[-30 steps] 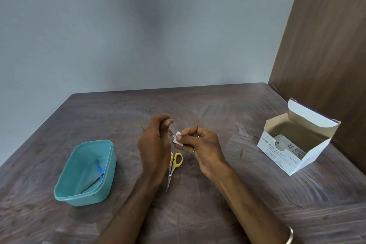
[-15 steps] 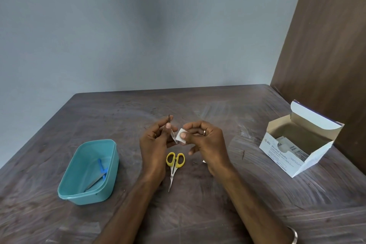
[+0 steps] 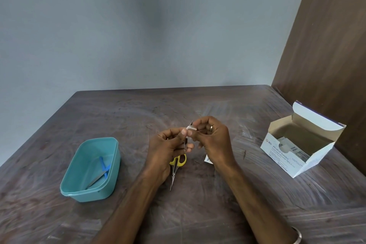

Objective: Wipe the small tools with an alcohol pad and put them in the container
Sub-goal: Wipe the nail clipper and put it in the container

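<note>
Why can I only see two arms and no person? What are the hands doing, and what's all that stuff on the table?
The camera sits on the person's head and looks down, so you see just their arms. The left hand pinches a thin metal tool, too small to name. The right hand pinches a little white alcohol pad around it to wipe it clean. On the brown table, yellow-handled scissors lie below the hands. The teal container to the left holds a blue-handled tool. To the right stands an open white box of alcohol swabs. A small white scrap peeks out by the right wrist, perhaps a wrapper.
</note>
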### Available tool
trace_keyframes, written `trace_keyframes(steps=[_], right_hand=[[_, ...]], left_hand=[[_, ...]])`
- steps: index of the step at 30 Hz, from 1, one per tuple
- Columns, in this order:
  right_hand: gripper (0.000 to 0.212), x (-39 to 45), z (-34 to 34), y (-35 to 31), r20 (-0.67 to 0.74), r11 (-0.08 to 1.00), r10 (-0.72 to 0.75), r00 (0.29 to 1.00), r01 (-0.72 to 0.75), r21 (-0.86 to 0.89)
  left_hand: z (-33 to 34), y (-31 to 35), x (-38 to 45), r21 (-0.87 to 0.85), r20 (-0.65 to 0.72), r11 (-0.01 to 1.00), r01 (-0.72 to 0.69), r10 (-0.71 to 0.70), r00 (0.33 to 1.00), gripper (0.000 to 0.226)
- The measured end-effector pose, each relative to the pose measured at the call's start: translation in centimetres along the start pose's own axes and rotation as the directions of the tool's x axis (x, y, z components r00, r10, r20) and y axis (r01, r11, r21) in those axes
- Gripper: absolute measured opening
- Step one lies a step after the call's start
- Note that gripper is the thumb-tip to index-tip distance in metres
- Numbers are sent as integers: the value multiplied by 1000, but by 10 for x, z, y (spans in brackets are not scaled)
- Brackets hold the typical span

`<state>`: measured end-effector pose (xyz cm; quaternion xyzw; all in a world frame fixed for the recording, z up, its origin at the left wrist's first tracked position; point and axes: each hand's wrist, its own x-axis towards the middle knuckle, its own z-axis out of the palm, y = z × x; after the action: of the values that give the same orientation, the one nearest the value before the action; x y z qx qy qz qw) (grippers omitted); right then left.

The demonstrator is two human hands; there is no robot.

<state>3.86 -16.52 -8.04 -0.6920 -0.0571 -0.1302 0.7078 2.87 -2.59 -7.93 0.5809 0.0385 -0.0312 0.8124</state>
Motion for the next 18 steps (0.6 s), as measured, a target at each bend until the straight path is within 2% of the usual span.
trace_keyframes(steps=[4, 8, 12, 18], right_hand=[[31, 1, -3, 0, 58, 998, -15, 998, 18, -62], [14, 0, -4, 2, 78, 985, -44, 996, 56, -164], [4, 1, -2, 2, 60, 990, -42, 997, 49, -134], [7, 1, -1, 4, 66, 990, -40, 997, 49, -135]], left_hand=[[-2, 3, 0, 8, 19, 1000, 23, -24, 1000, 13], [-5, 6, -1, 3, 27, 999, 43, -44, 999, 21], [-4, 9, -1, -16, 27, 998, 63, -62, 998, 27], [-2, 10, -3, -15, 44, 998, 65, -64, 997, 24]])
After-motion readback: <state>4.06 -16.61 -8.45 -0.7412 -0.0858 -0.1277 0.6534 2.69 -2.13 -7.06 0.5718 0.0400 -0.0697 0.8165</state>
